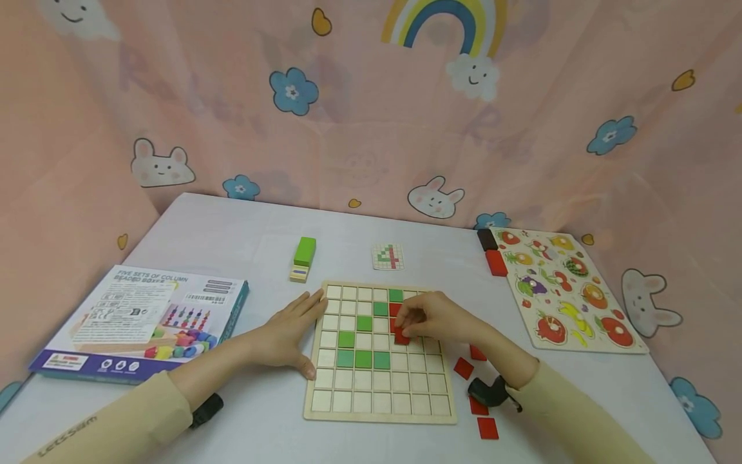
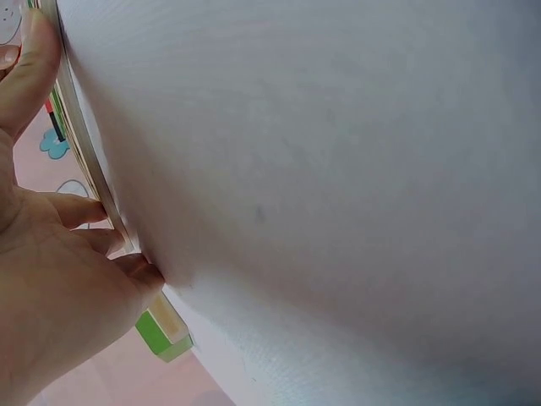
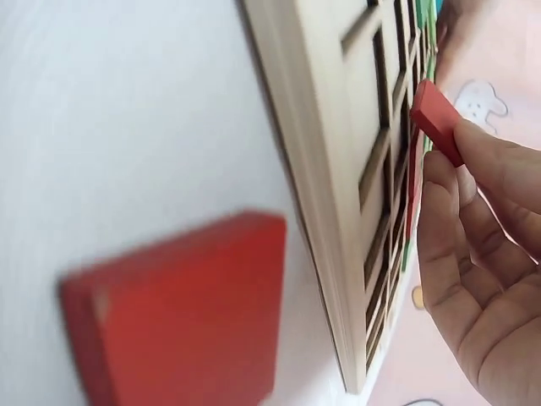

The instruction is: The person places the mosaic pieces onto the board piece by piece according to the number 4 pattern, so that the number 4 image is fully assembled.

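Note:
A wooden grid board lies at the middle of the table. My left hand rests with spread, straight fingers along its left edge, fingertips and thumb against the frame. My right hand is over the board and pinches a red square tile between thumb and fingers; in the right wrist view the tile is tilted above the grid. Several green tiles sit in cells, forming a diagonal and a short row. A red tile lies in the grid just above the held one, and my fingers partly hide that area.
Several loose red tiles lie right of the board. Behind it are a small pattern card and a stack of green and wooden blocks. A boxed bead set stands at left, a fruit puzzle board at right beside black and red tiles.

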`<state>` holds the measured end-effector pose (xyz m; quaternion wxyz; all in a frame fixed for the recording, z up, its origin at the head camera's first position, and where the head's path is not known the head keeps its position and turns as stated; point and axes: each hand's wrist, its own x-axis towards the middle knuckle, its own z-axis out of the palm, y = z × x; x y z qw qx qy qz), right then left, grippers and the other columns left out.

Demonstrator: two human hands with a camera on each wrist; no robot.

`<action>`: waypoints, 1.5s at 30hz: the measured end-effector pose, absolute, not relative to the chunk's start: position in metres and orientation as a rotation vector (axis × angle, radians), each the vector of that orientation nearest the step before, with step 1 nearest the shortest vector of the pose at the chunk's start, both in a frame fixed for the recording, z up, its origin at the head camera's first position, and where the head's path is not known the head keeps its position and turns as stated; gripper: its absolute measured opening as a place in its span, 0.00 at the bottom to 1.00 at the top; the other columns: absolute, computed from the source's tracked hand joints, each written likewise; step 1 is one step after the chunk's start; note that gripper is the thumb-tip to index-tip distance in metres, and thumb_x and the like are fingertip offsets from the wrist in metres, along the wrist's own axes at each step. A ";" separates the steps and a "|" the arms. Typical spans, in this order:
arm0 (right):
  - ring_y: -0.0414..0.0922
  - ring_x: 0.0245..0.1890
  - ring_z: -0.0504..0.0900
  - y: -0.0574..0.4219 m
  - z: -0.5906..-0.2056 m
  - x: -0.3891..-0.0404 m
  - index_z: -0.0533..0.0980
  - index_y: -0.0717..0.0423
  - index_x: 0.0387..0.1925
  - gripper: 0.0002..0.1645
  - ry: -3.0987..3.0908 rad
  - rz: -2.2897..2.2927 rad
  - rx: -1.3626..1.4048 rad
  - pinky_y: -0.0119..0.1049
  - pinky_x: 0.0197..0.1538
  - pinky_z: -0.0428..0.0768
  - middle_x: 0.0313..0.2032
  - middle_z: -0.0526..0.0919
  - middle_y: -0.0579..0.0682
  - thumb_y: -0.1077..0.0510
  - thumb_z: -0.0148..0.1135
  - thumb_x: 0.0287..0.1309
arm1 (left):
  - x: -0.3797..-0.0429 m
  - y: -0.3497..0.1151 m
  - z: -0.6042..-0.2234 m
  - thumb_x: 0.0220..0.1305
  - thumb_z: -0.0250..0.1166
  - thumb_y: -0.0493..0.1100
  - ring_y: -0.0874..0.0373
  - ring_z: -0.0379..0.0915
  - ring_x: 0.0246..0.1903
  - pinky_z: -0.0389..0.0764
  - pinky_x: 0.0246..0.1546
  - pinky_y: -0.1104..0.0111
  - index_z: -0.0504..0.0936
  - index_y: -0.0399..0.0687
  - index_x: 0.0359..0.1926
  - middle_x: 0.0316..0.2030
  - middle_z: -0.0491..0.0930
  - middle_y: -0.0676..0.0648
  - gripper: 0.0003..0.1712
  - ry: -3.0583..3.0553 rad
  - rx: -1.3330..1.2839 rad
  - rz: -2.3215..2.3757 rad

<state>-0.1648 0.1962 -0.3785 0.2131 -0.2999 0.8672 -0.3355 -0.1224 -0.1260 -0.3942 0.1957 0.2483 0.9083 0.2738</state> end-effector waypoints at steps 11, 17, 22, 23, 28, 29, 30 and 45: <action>0.35 0.29 0.79 0.185 -0.378 -0.157 0.84 0.50 0.31 0.03 2.487 -0.837 -0.806 0.26 0.36 0.81 0.27 0.85 0.40 0.60 0.72 0.53 | -0.123 -0.126 -0.396 0.34 0.81 0.57 0.32 0.33 0.78 0.49 0.68 0.29 0.49 0.37 0.77 0.79 0.39 0.37 0.74 2.549 0.692 0.765; 0.35 0.30 0.78 0.186 -0.377 -0.156 0.84 0.49 0.31 0.04 2.508 -0.813 -0.829 0.26 0.36 0.80 0.28 0.84 0.39 0.59 0.73 0.53 | -0.125 -0.127 -0.400 0.34 0.81 0.57 0.34 0.32 0.78 0.48 0.69 0.29 0.48 0.38 0.77 0.80 0.38 0.38 0.74 2.549 0.680 0.761; 0.38 0.32 0.76 0.200 -0.373 -0.160 0.83 0.46 0.32 0.04 2.544 -0.810 -0.779 0.27 0.36 0.77 0.29 0.82 0.39 0.56 0.72 0.55 | -0.124 -0.127 -0.399 0.34 0.81 0.58 0.32 0.33 0.78 0.49 0.68 0.29 0.49 0.37 0.77 0.79 0.39 0.37 0.74 2.551 0.692 0.763; 0.39 0.32 0.75 0.204 -0.372 -0.161 0.83 0.45 0.33 0.04 2.546 -0.812 -0.760 0.28 0.36 0.76 0.29 0.81 0.40 0.56 0.71 0.55 | -0.124 -0.127 -0.399 0.34 0.81 0.58 0.32 0.33 0.78 0.49 0.68 0.28 0.49 0.37 0.77 0.79 0.39 0.37 0.74 2.551 0.695 0.763; 0.39 0.33 0.76 0.231 -0.368 -0.165 0.83 0.46 0.37 0.05 2.537 -0.763 -0.740 0.28 0.37 0.77 0.30 0.82 0.41 0.56 0.69 0.57 | -0.124 -0.126 -0.398 0.34 0.81 0.57 0.33 0.32 0.78 0.48 0.68 0.29 0.49 0.38 0.77 0.80 0.39 0.38 0.74 2.545 0.683 0.764; 0.39 0.33 0.76 0.238 -0.367 -0.166 0.83 0.47 0.38 0.06 2.533 -0.744 -0.739 0.28 0.38 0.77 0.30 0.82 0.41 0.56 0.69 0.57 | -0.124 -0.126 -0.398 0.34 0.81 0.57 0.34 0.32 0.78 0.48 0.69 0.29 0.49 0.38 0.77 0.80 0.39 0.38 0.74 2.543 0.677 0.765; 0.38 0.33 0.76 0.245 -0.367 -0.166 0.83 0.47 0.38 0.06 2.528 -0.726 -0.740 0.28 0.38 0.78 0.31 0.82 0.40 0.55 0.69 0.57 | -0.124 -0.126 -0.398 0.34 0.81 0.57 0.35 0.32 0.79 0.48 0.69 0.29 0.49 0.38 0.77 0.80 0.39 0.39 0.74 2.541 0.671 0.765; 0.50 0.38 0.76 0.320 -0.368 -0.164 0.84 0.47 0.43 0.17 2.224 -0.786 -0.651 0.31 0.39 0.75 0.41 0.83 0.52 0.67 0.68 0.52 | -0.124 -0.126 -0.395 0.34 0.81 0.57 0.33 0.32 0.78 0.48 0.68 0.29 0.49 0.37 0.77 0.80 0.39 0.37 0.74 2.541 0.674 0.761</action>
